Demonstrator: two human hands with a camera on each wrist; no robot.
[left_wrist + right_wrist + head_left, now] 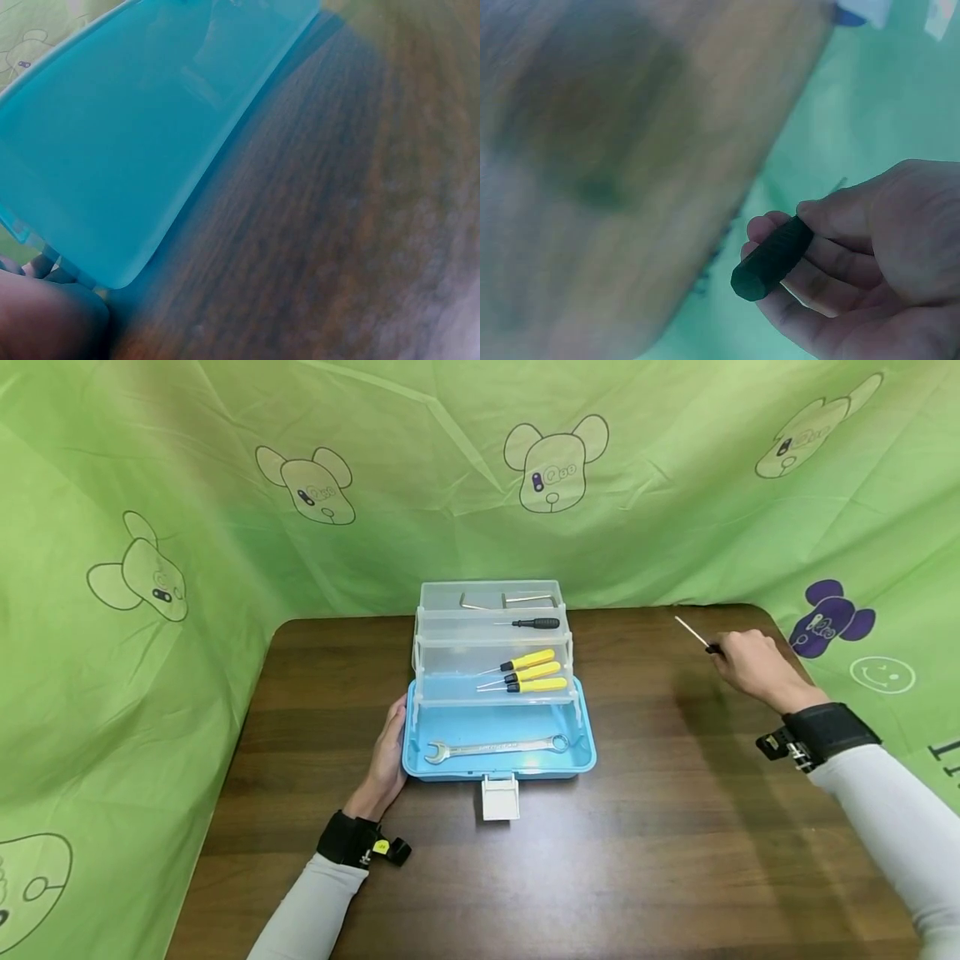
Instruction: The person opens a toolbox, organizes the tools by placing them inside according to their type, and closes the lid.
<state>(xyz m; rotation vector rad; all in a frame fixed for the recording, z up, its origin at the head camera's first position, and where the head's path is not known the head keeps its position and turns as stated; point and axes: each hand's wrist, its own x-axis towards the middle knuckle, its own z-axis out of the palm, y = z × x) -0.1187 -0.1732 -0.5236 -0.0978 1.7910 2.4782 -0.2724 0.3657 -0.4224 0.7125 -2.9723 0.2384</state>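
In the head view, my right hand (753, 668) is raised over the table's right side. It pinches a screwdriver (772, 262) with a black ribbed handle, its thin shaft pointing up and left in the head view. My left hand (387, 752) lies along the left side of a blue toolbox (491, 774), touching its wall; part of its fingers is hidden there. The toolbox stands open, clear trays stepped up behind. A combination wrench (498, 747) lies in its base. Several screwdrivers, three with yellow handles (536, 672) and one black (538, 623), rest on the trays.
Hex keys (528, 598) lie in the top tray. A white latch (500, 799) hangs down at the toolbox front. The brown wooden table (600, 868) is bordered by a green printed cloth (420, 535) at the back and sides.
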